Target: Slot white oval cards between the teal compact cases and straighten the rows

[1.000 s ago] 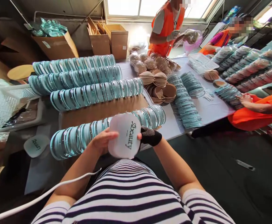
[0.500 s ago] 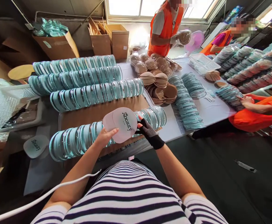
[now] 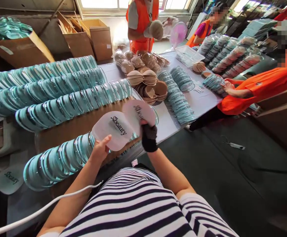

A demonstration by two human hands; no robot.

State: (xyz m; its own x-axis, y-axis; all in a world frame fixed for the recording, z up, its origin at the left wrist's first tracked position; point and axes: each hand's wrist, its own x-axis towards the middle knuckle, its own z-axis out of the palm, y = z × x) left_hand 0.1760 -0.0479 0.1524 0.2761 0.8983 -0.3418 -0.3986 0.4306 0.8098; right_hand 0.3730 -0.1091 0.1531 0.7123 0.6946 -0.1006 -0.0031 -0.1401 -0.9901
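Bright daylight from blown-out rear windows, dim foreground floor, strong wide-angle edge distortion.

White cards lettered in black, above teal-rimmed lids; black mesh glove on the right hand; navy-and-white striped shirt below; orange vests beyond

Both forearms raised ahead of the chest, hands close together.
Left hand bare, thumb up, fingers curled under in a pinch; right hand in a dark mesh glove, back toward the camera, apparently pinching too, fingertips hidden.
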